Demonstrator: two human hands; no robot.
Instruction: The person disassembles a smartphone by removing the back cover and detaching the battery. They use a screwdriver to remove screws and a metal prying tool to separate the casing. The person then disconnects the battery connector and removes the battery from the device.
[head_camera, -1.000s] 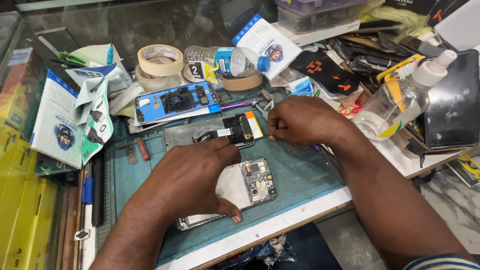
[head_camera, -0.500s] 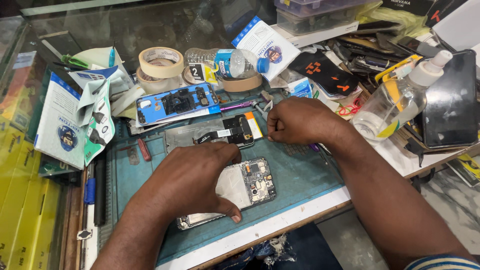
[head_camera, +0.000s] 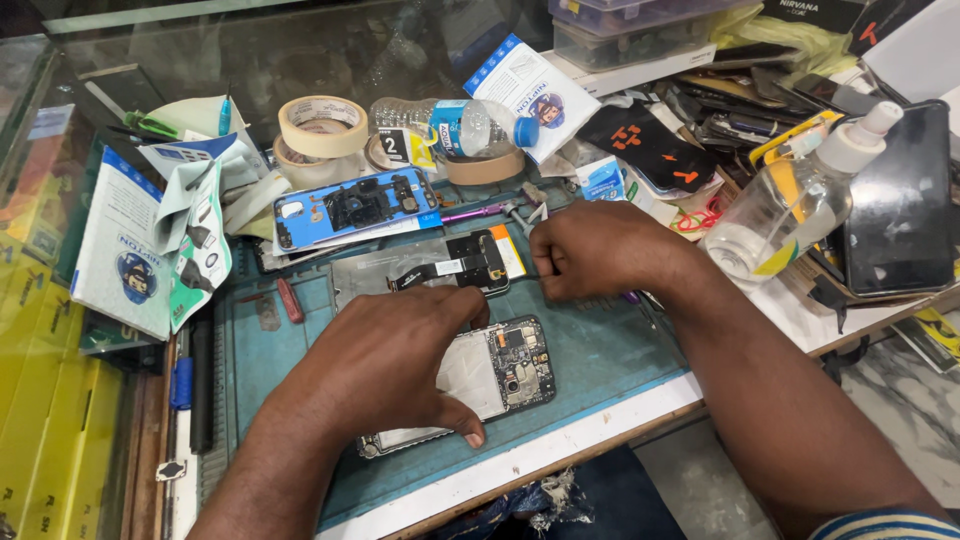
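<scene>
hands on an opened phone

left hand lay palm down over the phone, fingers spread and curved, thumb pressed at its near edge, pinning it to the mat. sat near the mat's front edge, back off, circuit board bare at its right end. right hand curled nearly closed toward the mat's back edge, fingertips pinched together just right of a loose part; could not tell what, if anything, was pinched. loose part, black with an orange strip and a flat cable, lay just behind the phone, apart from it.

behind the mat: a blue back cover lying flat, two tape rolls stacked near the bench's back edge, a plastic bottle on its side beside them. toward the bench's right edge: a spray bottle tilted, next to a dark screen. along the left edge: white and blue packets, one torn open. red tool on the mat's left part.
</scene>
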